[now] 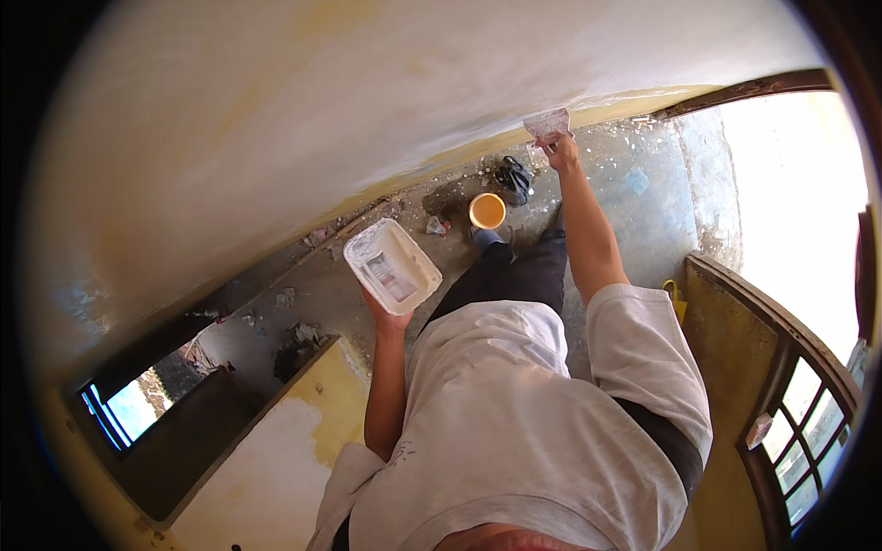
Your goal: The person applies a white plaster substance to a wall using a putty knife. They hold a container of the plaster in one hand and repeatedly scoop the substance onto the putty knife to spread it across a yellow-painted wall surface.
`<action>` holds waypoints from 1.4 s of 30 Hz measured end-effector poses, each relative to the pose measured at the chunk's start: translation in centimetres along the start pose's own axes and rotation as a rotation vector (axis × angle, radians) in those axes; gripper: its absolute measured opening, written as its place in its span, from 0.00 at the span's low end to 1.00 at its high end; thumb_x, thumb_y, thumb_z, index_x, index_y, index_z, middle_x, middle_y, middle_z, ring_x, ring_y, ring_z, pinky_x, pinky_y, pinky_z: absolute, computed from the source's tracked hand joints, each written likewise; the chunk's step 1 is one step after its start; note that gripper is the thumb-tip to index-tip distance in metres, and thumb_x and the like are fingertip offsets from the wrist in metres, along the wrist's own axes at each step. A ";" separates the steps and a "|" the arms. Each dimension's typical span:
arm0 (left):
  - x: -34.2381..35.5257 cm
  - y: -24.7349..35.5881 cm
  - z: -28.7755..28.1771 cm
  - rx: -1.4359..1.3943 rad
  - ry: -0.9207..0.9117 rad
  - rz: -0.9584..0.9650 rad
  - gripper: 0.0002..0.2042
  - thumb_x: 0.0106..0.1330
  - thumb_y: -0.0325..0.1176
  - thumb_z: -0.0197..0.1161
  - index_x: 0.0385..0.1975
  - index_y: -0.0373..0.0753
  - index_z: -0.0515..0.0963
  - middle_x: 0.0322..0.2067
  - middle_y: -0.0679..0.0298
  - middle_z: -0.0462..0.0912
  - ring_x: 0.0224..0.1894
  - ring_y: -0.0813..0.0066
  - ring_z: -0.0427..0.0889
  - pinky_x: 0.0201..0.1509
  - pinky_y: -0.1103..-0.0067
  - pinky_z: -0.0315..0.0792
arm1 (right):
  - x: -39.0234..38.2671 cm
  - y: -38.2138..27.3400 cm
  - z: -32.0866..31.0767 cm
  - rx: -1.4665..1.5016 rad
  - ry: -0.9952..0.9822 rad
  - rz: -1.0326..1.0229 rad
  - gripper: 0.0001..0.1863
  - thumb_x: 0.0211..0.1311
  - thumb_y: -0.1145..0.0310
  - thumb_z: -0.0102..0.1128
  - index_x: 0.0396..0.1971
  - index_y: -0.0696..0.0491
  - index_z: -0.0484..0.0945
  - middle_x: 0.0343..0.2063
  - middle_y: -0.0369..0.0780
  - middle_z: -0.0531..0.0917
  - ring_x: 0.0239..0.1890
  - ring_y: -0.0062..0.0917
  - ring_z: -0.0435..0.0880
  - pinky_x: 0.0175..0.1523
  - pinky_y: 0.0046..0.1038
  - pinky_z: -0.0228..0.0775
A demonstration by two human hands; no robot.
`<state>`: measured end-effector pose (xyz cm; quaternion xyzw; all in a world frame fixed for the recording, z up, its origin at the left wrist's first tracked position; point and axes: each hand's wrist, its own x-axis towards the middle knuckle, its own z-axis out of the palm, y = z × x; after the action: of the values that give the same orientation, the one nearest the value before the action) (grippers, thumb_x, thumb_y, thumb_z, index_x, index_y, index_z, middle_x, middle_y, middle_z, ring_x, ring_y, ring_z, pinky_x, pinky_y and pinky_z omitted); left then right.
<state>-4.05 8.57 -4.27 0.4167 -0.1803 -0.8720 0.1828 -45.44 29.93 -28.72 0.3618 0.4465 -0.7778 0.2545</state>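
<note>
- Right hand [559, 151]: fingers curled in a grip, well forward of the left; right arm [593, 230] extended, nearly straight.
- Left hand [391, 318]: holding, fingers mostly hidden; left forearm [387, 381] directly behind it, elbow bent.
- Hands well apart.

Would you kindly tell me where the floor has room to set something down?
The barest floor lies between the right forearm and the bright doorway, below a pale blue patch. It is crowded left of that forearm, where the bucket, black bag and crumpled litter sit close together near the wall.
</note>
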 end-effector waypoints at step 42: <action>2.0 -9.3 22.0 0.112 -0.313 0.024 0.46 0.67 0.76 0.36 0.70 0.40 0.61 0.63 0.53 0.71 0.63 0.56 0.75 0.64 0.57 0.74 | -36.5 -17.3 6.9 -1.177 -0.788 -0.941 0.07 0.64 0.75 0.57 0.34 0.63 0.71 0.24 0.51 0.79 0.27 0.44 0.82 0.34 0.40 0.73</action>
<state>-24.25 19.29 3.04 0.2830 -0.2598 -0.9127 0.1393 -37.97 34.67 11.24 -0.3501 0.7610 -0.5127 0.1881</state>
